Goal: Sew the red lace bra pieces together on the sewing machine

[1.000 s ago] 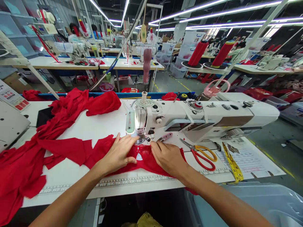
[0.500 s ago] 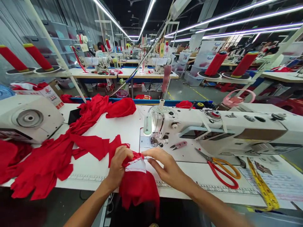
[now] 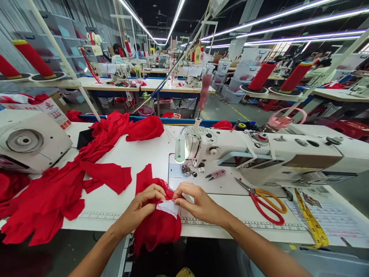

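Red fabric [image 3: 158,231] with a white patch [image 3: 168,208] on it lies over the table's front edge, part of it hanging down. My left hand [image 3: 147,202] pinches the cloth at the patch's left end. At the patch's upper right, my right hand [image 3: 194,202] grips the same cloth between thumb and forefinger. Just beyond both hands is the white sewing machine [image 3: 230,150], its needle area and metal plate [image 3: 175,169] away from the cloth. Small pink thread snips [image 3: 216,174] rest on the machine bed.
Piled red fabric pieces [image 3: 57,188] cover the table's left side, beside another machine head [image 3: 31,140]. Scissors with red and orange handles [image 3: 268,204], a yellow tape measure [image 3: 313,223] and a written sheet [image 3: 340,219] lie at right. Thread cones [image 3: 262,77] stand behind.
The red cloth has been drawn flatter onto the table and its hanging part has swung left. My right hand has closed from a looser, extended pose into a pinch by the white patch.
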Tool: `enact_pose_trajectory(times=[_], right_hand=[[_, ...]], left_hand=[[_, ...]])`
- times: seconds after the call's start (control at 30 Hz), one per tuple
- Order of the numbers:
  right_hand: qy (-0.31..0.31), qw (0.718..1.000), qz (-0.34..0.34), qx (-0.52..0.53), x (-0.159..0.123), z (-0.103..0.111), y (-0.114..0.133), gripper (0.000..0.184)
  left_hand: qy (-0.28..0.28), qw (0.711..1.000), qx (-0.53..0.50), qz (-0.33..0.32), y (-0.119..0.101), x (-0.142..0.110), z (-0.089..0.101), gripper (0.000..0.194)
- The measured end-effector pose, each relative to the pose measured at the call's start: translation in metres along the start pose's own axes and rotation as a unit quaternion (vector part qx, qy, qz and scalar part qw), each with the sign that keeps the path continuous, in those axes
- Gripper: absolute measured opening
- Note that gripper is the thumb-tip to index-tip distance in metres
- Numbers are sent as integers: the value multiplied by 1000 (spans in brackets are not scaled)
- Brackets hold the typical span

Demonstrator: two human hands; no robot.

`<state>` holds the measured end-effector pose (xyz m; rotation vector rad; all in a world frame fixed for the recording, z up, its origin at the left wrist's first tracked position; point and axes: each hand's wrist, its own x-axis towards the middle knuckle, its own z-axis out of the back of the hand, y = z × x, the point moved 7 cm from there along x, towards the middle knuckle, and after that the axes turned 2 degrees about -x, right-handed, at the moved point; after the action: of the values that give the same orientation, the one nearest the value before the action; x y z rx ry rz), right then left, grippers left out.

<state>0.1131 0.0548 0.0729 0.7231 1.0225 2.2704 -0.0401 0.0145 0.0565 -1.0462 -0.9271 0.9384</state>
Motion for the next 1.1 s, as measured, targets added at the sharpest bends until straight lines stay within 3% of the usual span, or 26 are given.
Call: enact_pose_trajectory(times=[0.1, 0.23, 0.33, 0.37, 0.43, 0.53, 0.63, 0.73, 0.83, 1.1], right_hand=[[1, 998, 20, -58, -2, 1, 5, 12], [-28, 987, 70, -145, -5, 3, 16, 11], [-54, 973, 114, -193, -11, 1, 24, 11], [-66, 967, 131, -209, -13, 0, 28, 11], [-102, 949, 165, -249, -20, -1, 34, 11], [-169, 906, 210, -326, -31, -3, 41, 11], [-194, 876, 238, -373, -40, -8, 40, 16], [-186, 873, 242, -380, -45, -12, 34, 17], [-177, 884, 233, -365, -48, -13, 32, 16], [-160, 912, 228, -300, -41, -11, 39, 17]], left_hand=[[23, 1000, -12, 14, -2, -1, -2, 23], [-33, 994, 88, 54, -4, -3, -3, 14], [-83, 977, 196, -5, -16, -8, -3, 12], [-110, 960, 253, -55, -25, -11, -2, 10], [-165, 897, 368, -179, -44, -23, -3, 16], [-185, 811, 460, -312, -58, -42, -12, 27], [-173, 771, 494, -363, -58, -51, -20, 20], [-173, 743, 521, -383, -53, -55, -27, 19], [-177, 746, 509, -390, -47, -58, -29, 18], [-155, 801, 443, -372, -41, -49, -30, 19]])
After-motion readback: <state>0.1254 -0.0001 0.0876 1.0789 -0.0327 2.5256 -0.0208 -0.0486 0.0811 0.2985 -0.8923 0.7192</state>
